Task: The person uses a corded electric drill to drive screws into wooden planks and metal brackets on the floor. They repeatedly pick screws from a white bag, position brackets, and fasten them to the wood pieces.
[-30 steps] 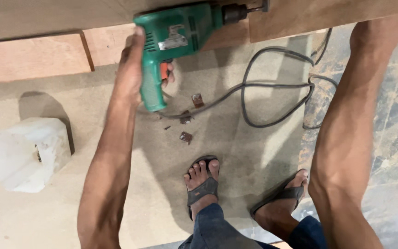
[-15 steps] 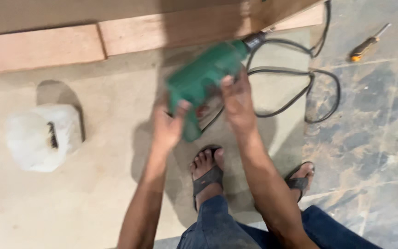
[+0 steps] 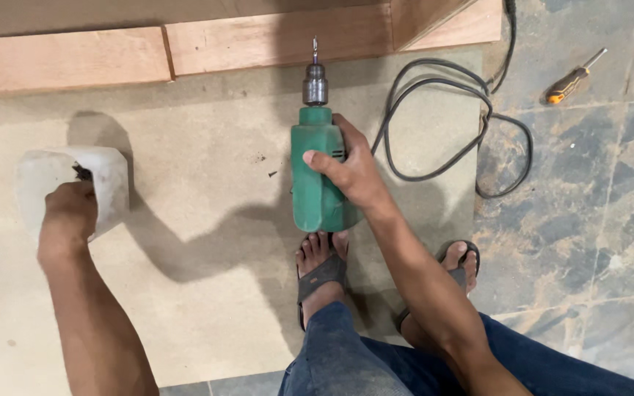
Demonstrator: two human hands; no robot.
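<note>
Two bare hands work over a board (image 3: pixel 207 293) on the floor. Right hand (image 3: pixel 354 172) grips a green drill (image 3: pixel 319 172) mid-board, bit toward the far edge. Left hand (image 3: pixel 71 213) reaches into a white tub (image 3: pixel 108 176) near the left edge, fingers hidden, grip unclear.

We see a drill (image 3: pixel 318 172) of matt green plastic with a dull metal chuck, a cloudy white plastic container (image 3: pixel 108 180), smooth reddish wood planks (image 3: pixel 60 59), a matt fibreboard sheet (image 3: pixel 207 293), and glossy mottled stone floor tiles (image 3: pixel 588 220).
</note>
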